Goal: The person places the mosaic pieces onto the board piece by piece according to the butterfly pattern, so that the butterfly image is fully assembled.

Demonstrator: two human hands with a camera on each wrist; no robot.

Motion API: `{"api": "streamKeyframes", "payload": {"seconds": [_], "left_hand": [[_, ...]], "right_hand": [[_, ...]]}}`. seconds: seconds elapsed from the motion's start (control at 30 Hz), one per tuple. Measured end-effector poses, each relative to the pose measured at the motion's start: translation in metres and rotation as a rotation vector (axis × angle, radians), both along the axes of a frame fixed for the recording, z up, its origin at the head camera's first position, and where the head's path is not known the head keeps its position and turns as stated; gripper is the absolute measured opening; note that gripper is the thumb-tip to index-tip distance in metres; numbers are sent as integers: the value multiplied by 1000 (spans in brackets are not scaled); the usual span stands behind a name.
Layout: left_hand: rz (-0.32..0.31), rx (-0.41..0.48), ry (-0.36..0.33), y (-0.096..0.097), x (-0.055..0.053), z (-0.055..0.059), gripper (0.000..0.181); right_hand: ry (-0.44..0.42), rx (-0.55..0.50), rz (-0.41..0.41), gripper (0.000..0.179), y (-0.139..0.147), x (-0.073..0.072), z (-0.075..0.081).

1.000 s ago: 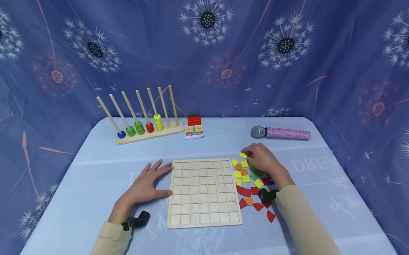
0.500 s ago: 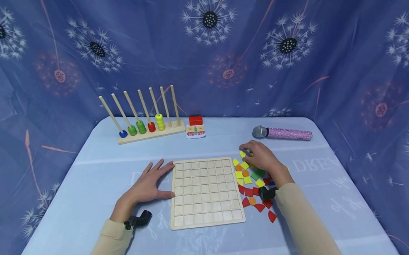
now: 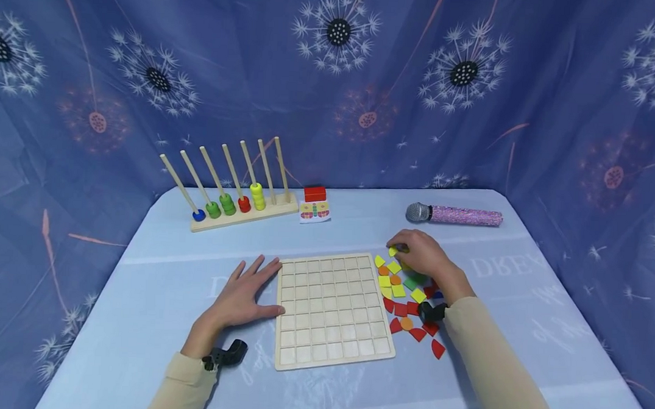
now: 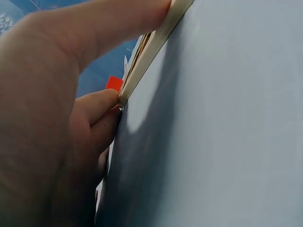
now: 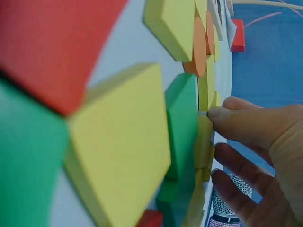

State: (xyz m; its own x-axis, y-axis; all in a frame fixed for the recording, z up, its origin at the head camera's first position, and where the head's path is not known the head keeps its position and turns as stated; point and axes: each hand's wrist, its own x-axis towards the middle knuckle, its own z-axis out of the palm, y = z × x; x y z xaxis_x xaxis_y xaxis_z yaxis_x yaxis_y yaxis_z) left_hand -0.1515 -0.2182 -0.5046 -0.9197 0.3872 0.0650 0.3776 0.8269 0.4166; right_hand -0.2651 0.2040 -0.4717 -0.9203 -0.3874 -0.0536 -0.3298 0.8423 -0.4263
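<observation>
In the head view my left hand lies with fingers spread, fingertips and thumb at the left edge of a square wooden grid board. The left wrist view shows the thumb against the board's side and a finger at its corner. My right hand is over the far end of a scatter of flat coloured pieces. Its thumb and forefinger pinch a small yellow piece with a curved side. In the right wrist view those fingertips meet among yellow pieces; the palm hides several pieces in the head view.
Red, orange, green and yellow pieces lie right of the board. Behind stand a peg abacus with coloured beads, a red block, a butterfly card and a glittery pink microphone. A patterned curtain surrounds the table.
The right hand's fingertips have closed from a small gap and drawn slightly back with the yellow piece. The left hand stays at the board; the whole view has shifted a little.
</observation>
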Motion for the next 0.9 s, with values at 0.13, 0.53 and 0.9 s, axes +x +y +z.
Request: {"api": "streamKeyframes", "payload": {"seconds": [0.13,0.53,0.9], "left_hand": [[2,-5,-4,0,1,-1,101],[85,86,-63,3,-1,2,103],[78,93,-80,5,-2,4,103]], "right_hand": [[-3,5,-16,25,0,0,1],[30,-57,44,27,-21,15,10],[-9,-260,163,21,-78,31,15]]}}
